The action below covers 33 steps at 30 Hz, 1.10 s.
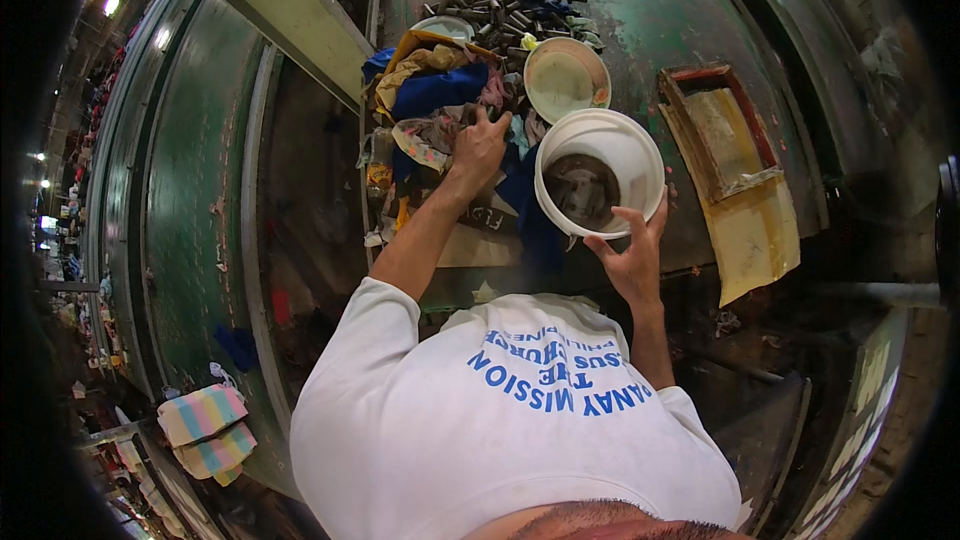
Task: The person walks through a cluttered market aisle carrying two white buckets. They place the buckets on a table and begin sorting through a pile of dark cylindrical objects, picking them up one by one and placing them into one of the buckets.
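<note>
White bucket (641, 162): ahead of the white shirt (470, 420).
Right hand (637, 256): grips the bucket's near rim with thumb and fingers.
Left hand (480, 148): at rags (440, 128), left of the bucket; its grip I cannot tell.
Frame (752, 120): right of the bucket.

This looks like an industrial workshop or factory hall, though its exact trade cannot be told. Long, scuffed green desks run through it: one (650, 15) ahead of the worker and a second desk (190, 190) to the left, edged by a metal rail (257, 140). A painted beam (275, 15) slants between them. Dark short cylinders (480, 12), crumpled rags (440, 90) and a worn rectangular frame (752, 120) lie about; bright lamps (111, 5) shine at the far left.
</note>
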Tool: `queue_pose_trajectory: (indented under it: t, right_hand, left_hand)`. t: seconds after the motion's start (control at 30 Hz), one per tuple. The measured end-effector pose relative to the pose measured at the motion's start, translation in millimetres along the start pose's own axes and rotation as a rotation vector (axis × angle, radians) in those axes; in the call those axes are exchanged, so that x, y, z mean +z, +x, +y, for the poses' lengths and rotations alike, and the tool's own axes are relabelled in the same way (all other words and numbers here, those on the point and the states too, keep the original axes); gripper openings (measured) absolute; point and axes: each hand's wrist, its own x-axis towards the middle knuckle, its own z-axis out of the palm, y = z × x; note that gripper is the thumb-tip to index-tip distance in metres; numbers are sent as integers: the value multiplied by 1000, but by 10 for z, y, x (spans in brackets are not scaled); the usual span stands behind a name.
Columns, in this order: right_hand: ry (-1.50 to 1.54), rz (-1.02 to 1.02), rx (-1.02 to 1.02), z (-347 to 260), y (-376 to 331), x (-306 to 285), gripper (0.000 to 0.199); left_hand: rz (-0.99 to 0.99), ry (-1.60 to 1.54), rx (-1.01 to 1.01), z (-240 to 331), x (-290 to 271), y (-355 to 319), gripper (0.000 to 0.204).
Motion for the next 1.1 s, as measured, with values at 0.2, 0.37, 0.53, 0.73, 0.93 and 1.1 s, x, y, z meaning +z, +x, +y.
queue_pose_trajectory:
  t: [0.2,0.37,0.53,0.73,0.93,1.1]
  right_hand:
    - [13,-20,12,-15,17,-22,69]
    - [1,-25,-38,20,63,-57,71]
    - [-12,-38,-30,53,59,-54,73]
    - [-16,-25,-72,74,92,-44,74]
    - [-8,-39,-80,75,164,-98,76]
    - [-10,-36,-87,45,225,-121,76]
  left_hand:
    - [-180,101,154,13,-164,-22,71]
    - [-171,-9,119,-4,-148,25,69]
    - [-135,-347,-91,-145,-188,39,59]
    - [-73,-578,-417,-120,-296,41,48]
    - [122,-1451,-517,28,-707,-91,41]
    - [138,-1706,-281,519,-1248,-246,42]
